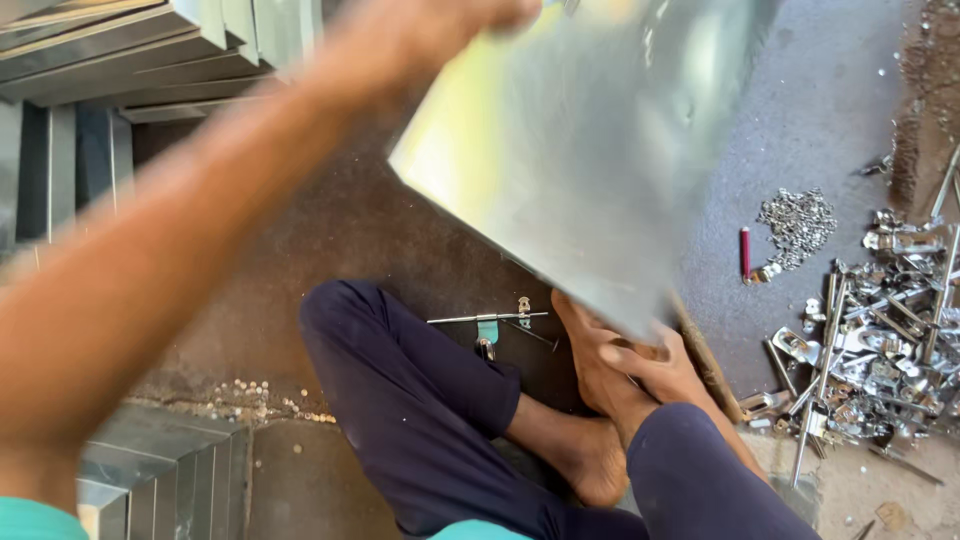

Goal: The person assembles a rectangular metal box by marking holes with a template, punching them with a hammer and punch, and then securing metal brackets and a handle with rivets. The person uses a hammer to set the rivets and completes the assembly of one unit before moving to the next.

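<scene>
Dark workshop floor under me, left hand (430, 25) was closed on the top edge of the metal sheet (580, 150), tilted over my feet (625, 365) mid-reposition; right hand wasn't visible; next I'd need a steady, controlled set-down near the hardware pile (880, 340).

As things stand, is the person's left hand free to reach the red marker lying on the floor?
Probably not right now. The left hand is raised high and grips the top edge of the large metal sheet. The red marker lies uncovered on the floor beyond that sheet, so the hand would first have to let go.
</scene>
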